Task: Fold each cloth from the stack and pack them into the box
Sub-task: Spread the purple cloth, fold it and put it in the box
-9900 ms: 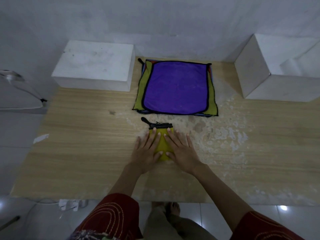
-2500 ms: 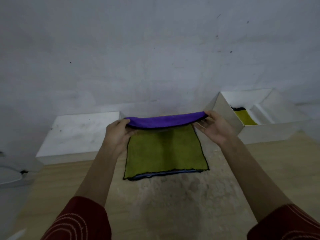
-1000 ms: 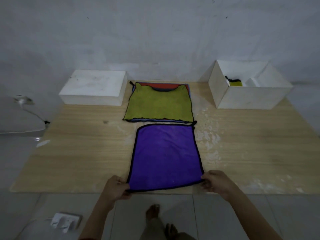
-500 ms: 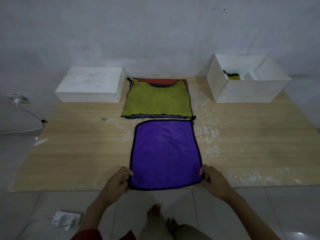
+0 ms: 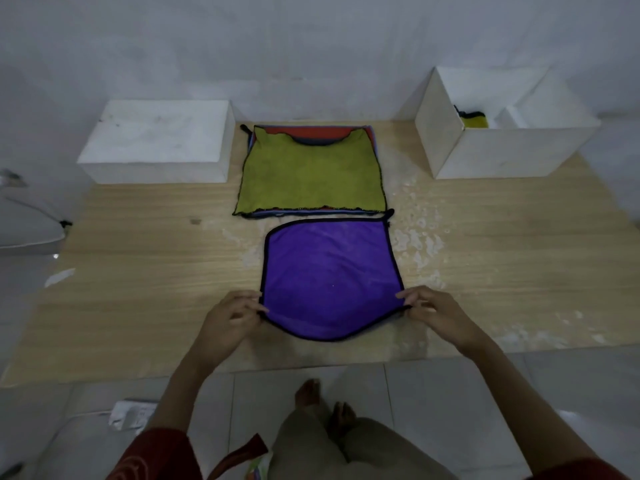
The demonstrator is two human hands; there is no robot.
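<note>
Pinching 2 near corners of purple cloth (image 5: 330, 271), lower centre, in left hand (image 5: 227, 322), right hand (image 5: 438, 311); newly lifted, starting fold 1.

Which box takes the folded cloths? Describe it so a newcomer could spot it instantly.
On the wooden table, find the cloth stack topped in green at the far edge. The packing box is the white one right of that stack. Unlike the closed white block on the left, it is open-topped and holds a folded yellow cloth.
</note>
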